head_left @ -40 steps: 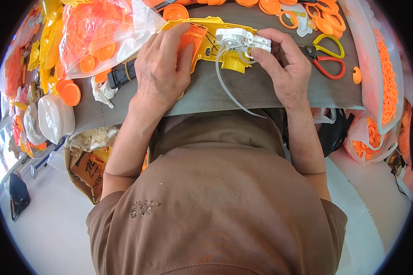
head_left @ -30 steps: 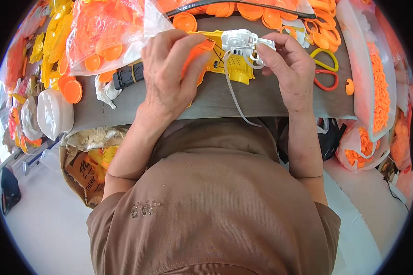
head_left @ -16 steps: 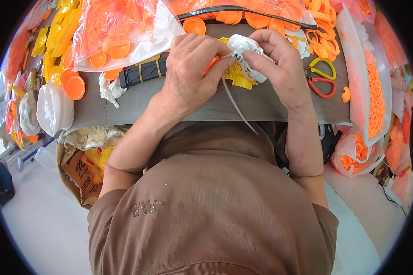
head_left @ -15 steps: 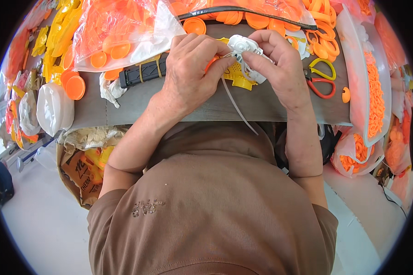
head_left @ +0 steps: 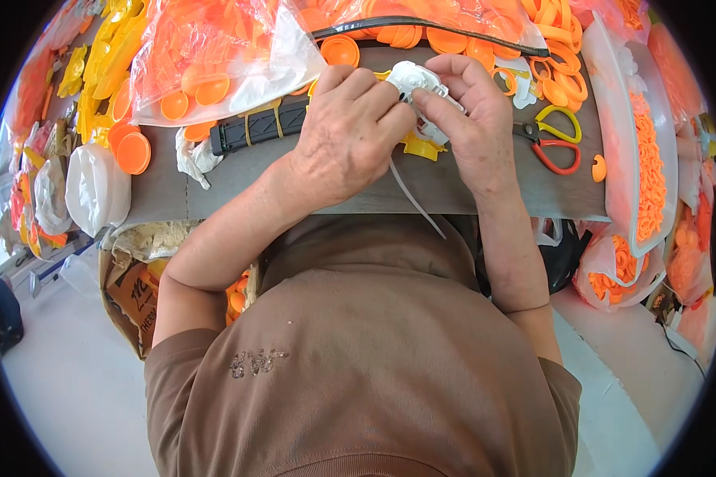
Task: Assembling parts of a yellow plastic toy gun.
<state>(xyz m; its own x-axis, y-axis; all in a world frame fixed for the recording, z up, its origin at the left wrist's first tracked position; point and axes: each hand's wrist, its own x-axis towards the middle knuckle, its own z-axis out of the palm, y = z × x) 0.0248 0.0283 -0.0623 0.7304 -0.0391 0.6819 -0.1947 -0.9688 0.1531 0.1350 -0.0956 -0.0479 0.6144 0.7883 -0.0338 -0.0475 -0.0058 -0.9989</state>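
My right hand (head_left: 476, 119) holds a white plastic part (head_left: 415, 77) with a rounded, moulded face, its thumb pressed on the near side and the fingers curled behind. Against the part's left side is my left hand (head_left: 346, 135), closed, with the back of the hand toward me. A thin white plastic strip (head_left: 412, 197) runs out from under the left fingers and hangs past the table edge. Its upper end is hidden by that hand. Below the white part shows a piece of yellow plastic (head_left: 424, 149), mostly covered by the hands.
Red-and-yellow-handled scissors (head_left: 561, 143) lie to the right, near an orange piece (head_left: 599, 168). A black ribbed bar (head_left: 250, 129) lies left, beside orange discs (head_left: 134, 153) and a crumpled white tissue (head_left: 195, 159). Clear bags of orange parts (head_left: 215, 56) fill the back. A bin (head_left: 652, 175) stands right.
My left hand has turned and shifted right, closer to the white part, so its fingertips are now hidden. The right hand and white part have moved slightly left.
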